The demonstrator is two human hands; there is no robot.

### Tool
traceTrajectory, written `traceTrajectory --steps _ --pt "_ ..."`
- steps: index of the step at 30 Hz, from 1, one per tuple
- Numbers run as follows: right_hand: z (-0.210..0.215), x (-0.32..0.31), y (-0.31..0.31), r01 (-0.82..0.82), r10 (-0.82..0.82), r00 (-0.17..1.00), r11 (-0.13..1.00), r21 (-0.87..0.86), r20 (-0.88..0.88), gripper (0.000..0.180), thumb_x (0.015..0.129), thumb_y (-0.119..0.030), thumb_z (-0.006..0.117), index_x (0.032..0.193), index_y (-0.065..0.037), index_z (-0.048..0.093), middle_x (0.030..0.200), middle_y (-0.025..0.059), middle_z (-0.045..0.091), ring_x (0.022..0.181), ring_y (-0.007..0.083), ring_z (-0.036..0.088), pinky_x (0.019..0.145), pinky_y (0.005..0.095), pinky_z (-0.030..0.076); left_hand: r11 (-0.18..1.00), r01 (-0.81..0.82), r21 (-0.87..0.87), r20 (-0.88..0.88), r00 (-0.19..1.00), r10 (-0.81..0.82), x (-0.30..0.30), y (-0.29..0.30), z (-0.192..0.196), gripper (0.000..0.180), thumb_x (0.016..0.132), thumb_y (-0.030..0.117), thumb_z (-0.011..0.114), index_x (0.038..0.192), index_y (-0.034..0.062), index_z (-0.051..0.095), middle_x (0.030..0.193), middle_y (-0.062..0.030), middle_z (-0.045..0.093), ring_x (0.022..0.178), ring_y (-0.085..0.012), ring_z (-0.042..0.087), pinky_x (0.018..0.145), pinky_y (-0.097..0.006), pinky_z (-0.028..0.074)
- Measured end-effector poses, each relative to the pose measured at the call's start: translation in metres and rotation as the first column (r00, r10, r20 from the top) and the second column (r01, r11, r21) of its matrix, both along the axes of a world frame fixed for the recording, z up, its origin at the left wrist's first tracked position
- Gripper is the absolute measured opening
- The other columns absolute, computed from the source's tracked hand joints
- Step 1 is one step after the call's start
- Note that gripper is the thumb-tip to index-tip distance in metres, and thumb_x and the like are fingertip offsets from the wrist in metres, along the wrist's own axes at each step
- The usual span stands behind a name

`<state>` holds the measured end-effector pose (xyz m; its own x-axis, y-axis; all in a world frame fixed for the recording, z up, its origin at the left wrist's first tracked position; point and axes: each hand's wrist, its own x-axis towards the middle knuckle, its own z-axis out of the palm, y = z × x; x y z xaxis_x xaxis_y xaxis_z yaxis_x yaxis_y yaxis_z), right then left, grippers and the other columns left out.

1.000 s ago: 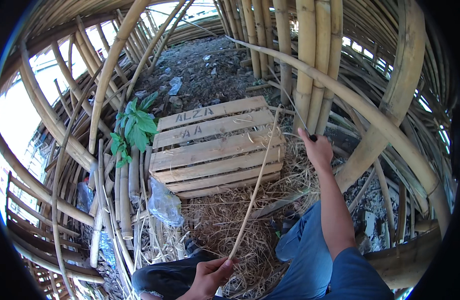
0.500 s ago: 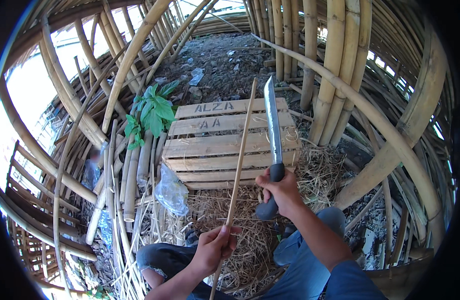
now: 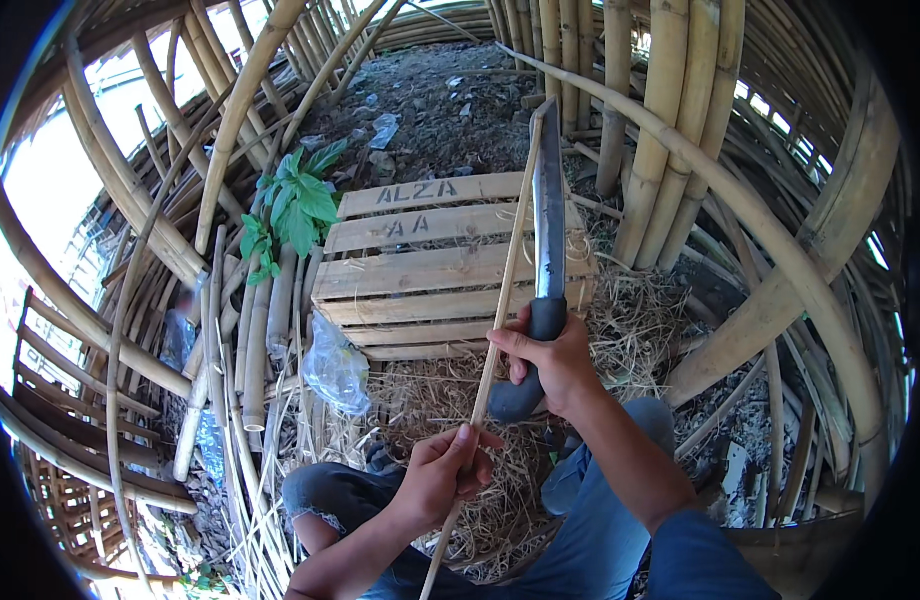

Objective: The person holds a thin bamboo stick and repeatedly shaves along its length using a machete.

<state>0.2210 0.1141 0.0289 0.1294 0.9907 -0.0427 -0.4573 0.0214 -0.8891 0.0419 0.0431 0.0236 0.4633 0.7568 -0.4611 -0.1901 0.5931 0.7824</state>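
Observation:
A long, thin bamboo strip (image 3: 507,290) slants up from my lap. My left hand (image 3: 446,480) pinches it low down, above my bent left knee. My right hand (image 3: 552,360) is wrapped round the black handle of a machete (image 3: 549,220), whose blade points up and away. The blade stands just right of the strip, and their far ends overlap in view; whether the edge touches there I cannot tell. My right thumb reaches to the strip's middle. Behind them is a slatted wooden crate (image 3: 420,272) with dark stencilled letters.
Bamboo shavings (image 3: 630,350) cover the ground round my legs. A crumpled clear plastic bag (image 3: 336,370) and a leafy green plant (image 3: 298,205) are left of the crate. Bamboo poles (image 3: 670,130) stand at the right, with a slanting pole (image 3: 760,240) crossing there. Cut bamboo (image 3: 255,350) lies left.
The machete has moved up and left toward the strip, and its blade now meets the strip's far end in view. My right thumb has come to the strip. My left hand still grips it.

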Motion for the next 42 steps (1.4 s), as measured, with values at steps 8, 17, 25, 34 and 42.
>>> traceTrajectory --steps 8,17,25,34,42 --pt "0.003 0.014 0.011 0.083 -0.084 0.996 0.996 -0.034 -0.038 0.033 0.074 0.001 0.076 0.092 -0.003 0.049 0.075 0.0112 0.063 0.047 0.0119 0.053 0.041 0.0258 0.042 1.000 0.007 0.001 0.017 1.000 -0.007 0.007 0.005 -0.003 0.044 0.103 0.033 0.032 0.101 -0.0036 0.056 0.053 -0.0038 0.043 0.044 -0.0094 0.034 0.043 -0.024 0.027" --pt "0.012 0.030 0.021 0.185 -0.181 0.980 0.982 0.035 -0.086 0.034 0.072 0.004 0.076 0.089 -0.005 0.049 0.073 0.0100 0.063 0.047 0.0116 0.053 0.043 0.0262 0.042 0.993 0.051 0.106 -0.063 0.997 -0.045 0.025 0.014 0.003 0.042 0.103 0.033 0.033 0.100 -0.0009 0.058 0.056 -0.0024 0.046 0.043 -0.0074 0.033 0.042 -0.023 0.027" --pt "0.013 0.057 0.022 0.265 -0.263 0.963 0.963 0.040 -0.053 0.032 0.073 0.006 0.074 0.088 -0.007 0.049 0.069 0.0063 0.059 0.047 0.0112 0.051 0.043 0.0267 0.041 0.917 0.167 0.362 -0.206 0.974 -0.096 0.027 0.001 -0.011 0.024 0.097 0.020 0.053 0.108 -0.0015 0.058 0.075 -0.0017 0.061 0.064 -0.0065 0.056 0.060 -0.022 0.049" --pt "0.014 0.073 0.027 0.361 -0.359 0.932 0.930 0.071 -0.042 0.035 0.072 0.003 0.076 0.090 -0.005 0.047 0.068 0.0075 0.060 0.048 0.0105 0.051 0.046 0.0260 0.042 0.777 0.477 0.411 -0.486 0.835 -0.256 -0.006 -0.017 -0.009 0.022 0.089 0.012 0.064 0.104 -0.0037 0.059 0.082 -0.0079 0.066 0.075 -0.0082 0.062 0.069 -0.025 0.052" --pt "0.019 0.054 0.024 0.179 -0.175 0.980 0.983 0.042 -0.090 0.034 0.073 -0.003 0.078 0.090 -0.005 0.049 0.073 0.0098 0.063 0.045 0.0107 0.051 0.042 0.0265 0.041 0.841 0.384 0.382 -0.395 0.890 -0.227 -0.003 -0.009 0.003 0.022 0.094 0.002 0.052 0.111 -0.0101 0.059 0.086 -0.0111 0.067 0.083 -0.0154 0.066 0.075 -0.028 0.055"
